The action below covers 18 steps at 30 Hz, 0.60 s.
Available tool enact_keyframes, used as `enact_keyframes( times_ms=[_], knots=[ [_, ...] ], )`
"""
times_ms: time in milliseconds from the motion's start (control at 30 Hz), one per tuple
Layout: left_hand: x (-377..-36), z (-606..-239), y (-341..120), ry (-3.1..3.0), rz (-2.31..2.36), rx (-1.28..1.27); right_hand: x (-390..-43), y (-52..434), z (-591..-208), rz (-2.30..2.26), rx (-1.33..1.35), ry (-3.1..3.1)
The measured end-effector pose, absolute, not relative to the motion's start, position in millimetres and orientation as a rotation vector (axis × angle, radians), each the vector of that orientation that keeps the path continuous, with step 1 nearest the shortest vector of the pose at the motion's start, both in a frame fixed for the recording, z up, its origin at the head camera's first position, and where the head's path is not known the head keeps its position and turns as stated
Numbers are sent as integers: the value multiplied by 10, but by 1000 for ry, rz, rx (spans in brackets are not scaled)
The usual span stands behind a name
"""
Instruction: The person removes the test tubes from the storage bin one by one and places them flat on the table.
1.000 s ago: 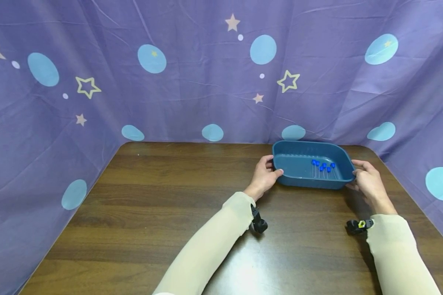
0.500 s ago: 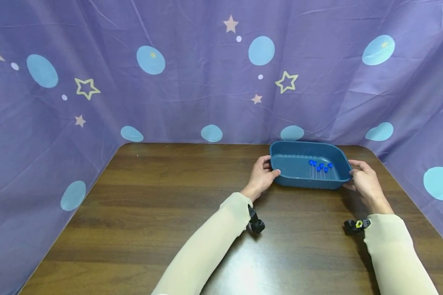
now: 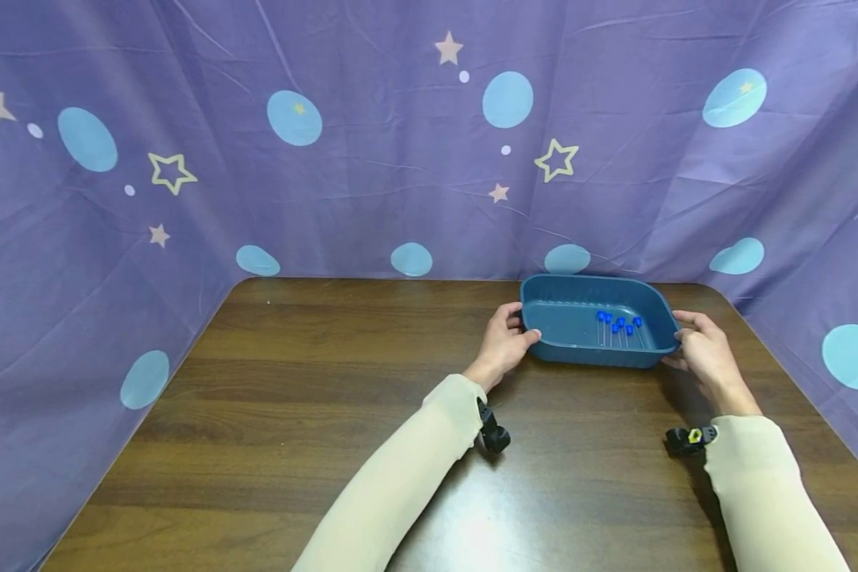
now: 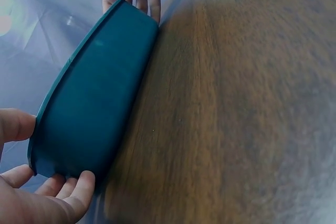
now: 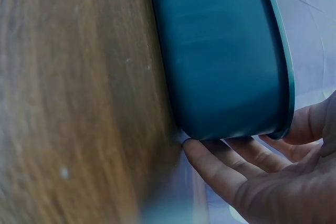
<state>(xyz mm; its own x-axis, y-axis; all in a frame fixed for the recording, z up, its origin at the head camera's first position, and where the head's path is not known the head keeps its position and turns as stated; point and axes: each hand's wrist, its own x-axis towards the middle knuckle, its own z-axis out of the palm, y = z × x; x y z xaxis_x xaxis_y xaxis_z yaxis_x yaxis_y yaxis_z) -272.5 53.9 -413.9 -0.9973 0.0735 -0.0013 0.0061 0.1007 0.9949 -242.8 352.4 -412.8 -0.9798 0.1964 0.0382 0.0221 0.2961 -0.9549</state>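
Observation:
A dark blue plastic bin (image 3: 593, 355) with rounded corners is at the far right of the table. Inside it, toward the right end, lie several clear, thin tubes with blue caps (image 3: 620, 322). My left hand (image 3: 504, 345) grips the bin's left end, thumb at the rim and fingers against the end wall. At the opposite end, my right hand (image 3: 708, 353) holds the bin, with its thumb by the rim. The right wrist view shows that hand's fingers (image 5: 215, 169) along the lower end wall. Whether the bin's base touches the table, I cannot tell.
The brown wooden table (image 3: 293, 413) stretches left and toward the front. Behind it and at both sides hangs a purple curtain (image 3: 357, 183) with stars and blue ovals. A small black camera (image 3: 493, 433) is strapped at each wrist.
Both hands and the bin have shifted slightly to the left, mostly between the first two frames. The grip on the bin looks the same, and the capped tubes are still inside.

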Motion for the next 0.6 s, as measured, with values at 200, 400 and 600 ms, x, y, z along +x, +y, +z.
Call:
enact_keyframes(
  times_ms=[200, 400, 600],
  knots=[
    [-2721, -4136, 513, 2284, 2075, 87, -2435, 3507, -4134, 1749, -200, -2421],
    [-2726, -4143, 488, 2275, 2080, 85, -2545, 3606, -4287, 1756, -179, -2403],
    [-2725, -4148, 462, 2261, 2101, 88, -2719, 3753, -4526, 1774, -179, -2368]
  ],
)
